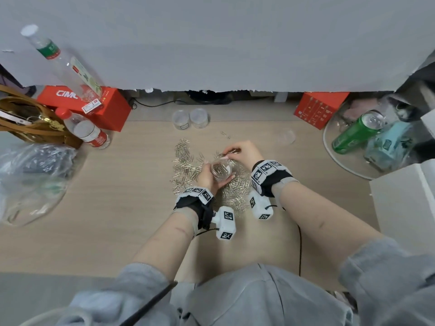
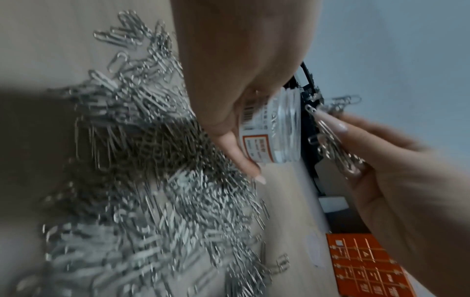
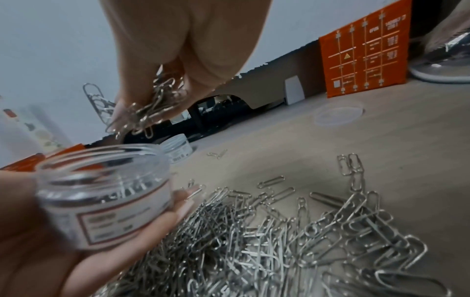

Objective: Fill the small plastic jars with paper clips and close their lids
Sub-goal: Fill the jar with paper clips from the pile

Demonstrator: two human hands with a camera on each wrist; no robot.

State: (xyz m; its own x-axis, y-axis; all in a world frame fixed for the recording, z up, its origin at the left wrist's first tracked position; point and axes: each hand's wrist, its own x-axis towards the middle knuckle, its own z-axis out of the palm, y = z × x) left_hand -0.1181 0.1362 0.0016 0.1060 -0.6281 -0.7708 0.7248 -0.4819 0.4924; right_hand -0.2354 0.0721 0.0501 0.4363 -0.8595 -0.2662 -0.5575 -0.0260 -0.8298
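Mid-fill: the left hand [image 1: 207, 176] grips the small clear labelled plastic jar [image 3: 106, 198] over the silver paper-clip pile [image 1: 188, 165] mid-surface, while right-hand fingers [image 3: 122, 112] pinch a bunch of clips [image 3: 152, 108], next to be dropped inside.

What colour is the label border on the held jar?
Reddish-orange border on a white label of the small clear plastic jar; right wrist view.

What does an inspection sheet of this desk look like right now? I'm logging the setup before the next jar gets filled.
Surface: wooden desk, paper clips heaped mid-desk.
Job's things: open jar partly filled; two more jars behind; loose lid at right.
Clutter: red boxes, bottles, green can, plastic bag.
Grips: left hand holds the open jar; right hand pinches a bunch of clips above it.
Cables: black cable from wrist unit.
Surroundings: grey wall.
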